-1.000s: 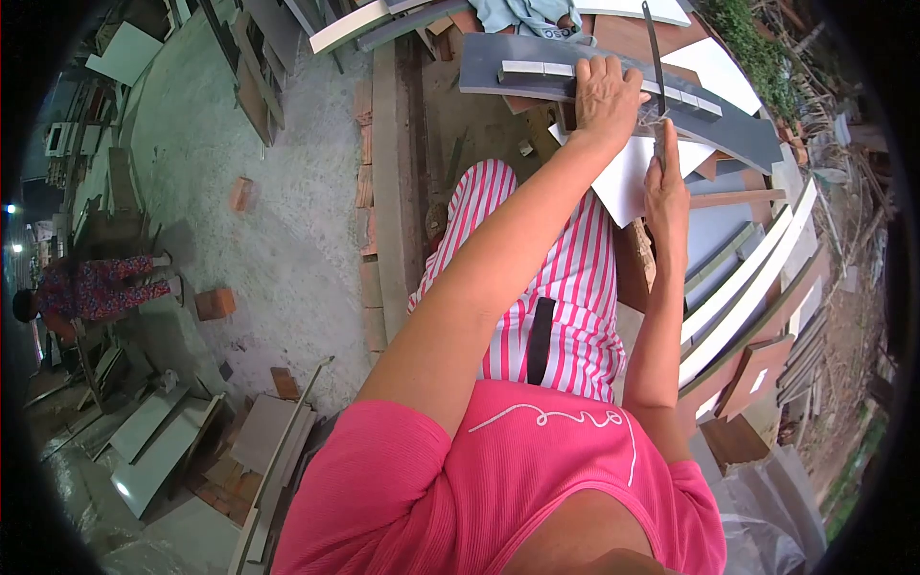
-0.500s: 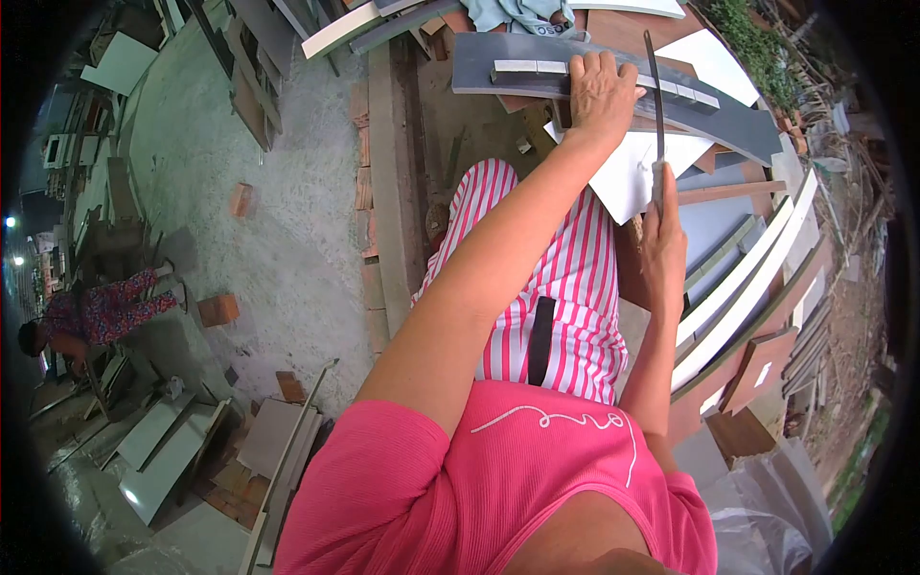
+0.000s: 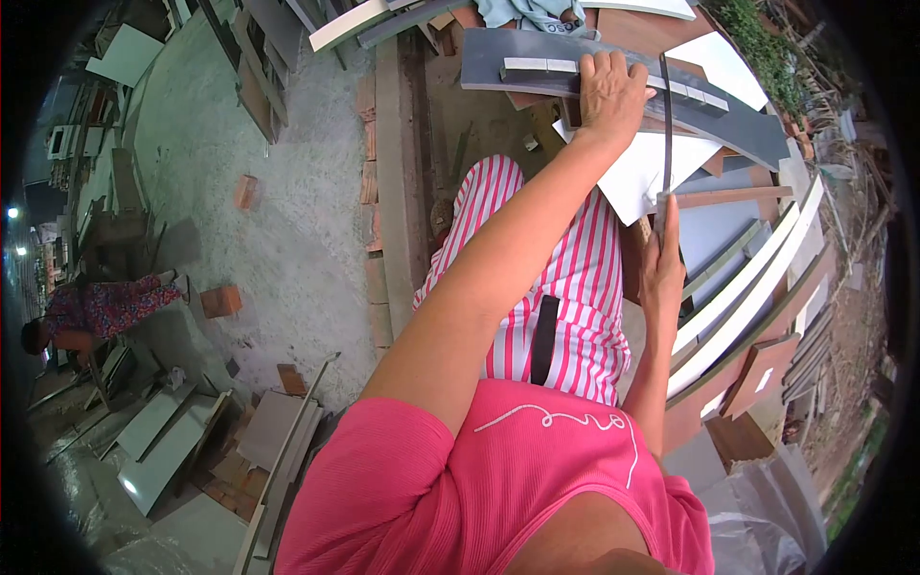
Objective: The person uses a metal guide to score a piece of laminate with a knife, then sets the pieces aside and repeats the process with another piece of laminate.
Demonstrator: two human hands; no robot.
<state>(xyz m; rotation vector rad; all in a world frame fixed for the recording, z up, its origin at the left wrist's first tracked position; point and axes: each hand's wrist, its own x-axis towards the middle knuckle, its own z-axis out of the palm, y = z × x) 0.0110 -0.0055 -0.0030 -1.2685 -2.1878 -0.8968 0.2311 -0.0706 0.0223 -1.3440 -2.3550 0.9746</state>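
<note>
Right hand [image 3: 663,264] is closed tight around the lower end of a thin dark metal blade [image 3: 665,115], forefinger laid up along it. That blade stands on edge and crosses the near edge of the long flat grey board [image 3: 728,120], just right of the left hand [image 3: 613,91]. The left hand lies palm down on the grey board, fingers loose and draped over a row of small pale rectangular blocks [image 3: 537,67]. Below the board sits a white flat sheet [image 3: 637,177], then the red-and-white striped trousers [image 3: 565,278]. Right of the board, long white and brown panels [image 3: 757,287] lean in a stack. Far left of it, a reddish brick [image 3: 220,301] lies on the concrete, and another person in patterned clothes [image 3: 105,305] bends low.
</note>
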